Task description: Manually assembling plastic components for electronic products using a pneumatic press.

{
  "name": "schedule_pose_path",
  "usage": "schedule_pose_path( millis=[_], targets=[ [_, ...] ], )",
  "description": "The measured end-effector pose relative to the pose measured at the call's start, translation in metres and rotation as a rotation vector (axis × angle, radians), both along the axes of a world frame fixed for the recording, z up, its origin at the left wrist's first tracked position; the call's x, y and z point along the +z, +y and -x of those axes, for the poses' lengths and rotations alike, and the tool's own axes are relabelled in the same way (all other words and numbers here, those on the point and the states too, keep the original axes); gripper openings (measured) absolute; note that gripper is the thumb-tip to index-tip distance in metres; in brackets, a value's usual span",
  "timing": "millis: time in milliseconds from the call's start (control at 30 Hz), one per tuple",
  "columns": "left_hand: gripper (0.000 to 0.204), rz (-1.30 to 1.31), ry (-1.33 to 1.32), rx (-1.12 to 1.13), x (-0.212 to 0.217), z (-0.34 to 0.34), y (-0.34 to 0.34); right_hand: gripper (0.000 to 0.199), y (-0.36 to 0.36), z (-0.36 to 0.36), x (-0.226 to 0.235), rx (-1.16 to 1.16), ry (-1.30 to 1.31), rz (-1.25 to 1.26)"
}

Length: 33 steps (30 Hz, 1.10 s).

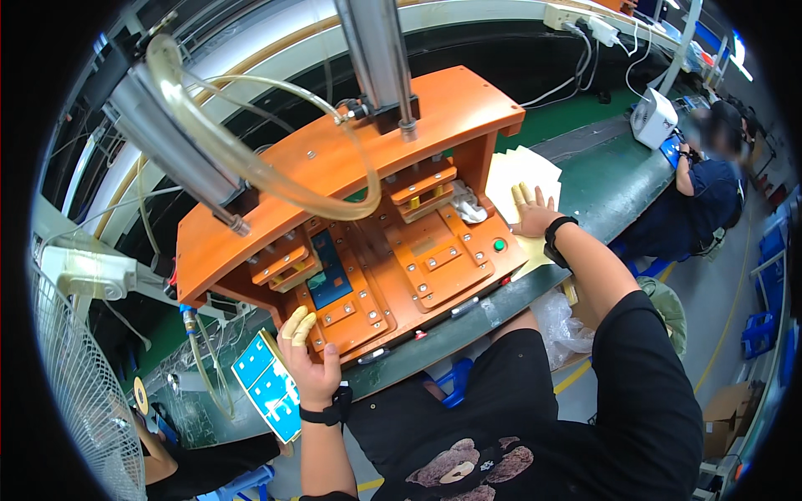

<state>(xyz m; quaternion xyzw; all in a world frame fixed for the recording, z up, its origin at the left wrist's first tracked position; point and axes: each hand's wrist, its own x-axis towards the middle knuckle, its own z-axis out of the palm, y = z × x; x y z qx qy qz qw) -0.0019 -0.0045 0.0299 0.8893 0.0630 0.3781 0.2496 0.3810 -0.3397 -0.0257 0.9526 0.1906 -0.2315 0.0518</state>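
My left hand [311,367], with pale finger cots on some fingertips, is raised at the left front corner of an orange press [342,179]. Its fingers point up with the thumb apart, and nothing shows in it. Beside it lies a stack of blue-and-white sheets [266,384]. A dark blue panel [329,271] sits in the press's left station; the right station holds an orange fixture plate [443,257]. My right hand [533,214], also with finger cots, lies with spread fingers on pale yellow sheets [522,171] to the right of the press.
Two metal cylinders [372,50] and a clear hose [276,188] rise above the press. A green button [499,245] is on its right front. A fan [79,376] stands at the left. Another person [710,179] sits farther along the green bench [601,200]. Plastic bags [561,327] lie below the edge.
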Motion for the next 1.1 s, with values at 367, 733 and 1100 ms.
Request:
schedule_pose_path(
  millis=[367,733,1100],
  targets=[
    [0.041,-0.009,0.012,-0.011,0.001,-0.002,-0.003,0.122,-0.035,0.009,-0.014,-0.023,-0.07,-0.04],
    [0.041,0.001,-0.013,-0.039,0.002,-0.003,-0.004,0.1,-0.028,0.028,-0.021,0.06,0.038,0.043],
    [0.041,-0.01,0.011,-0.024,-0.002,-0.002,-0.002,0.101,-0.007,0.011,-0.024,0.084,-0.02,-0.038]
  ],
)
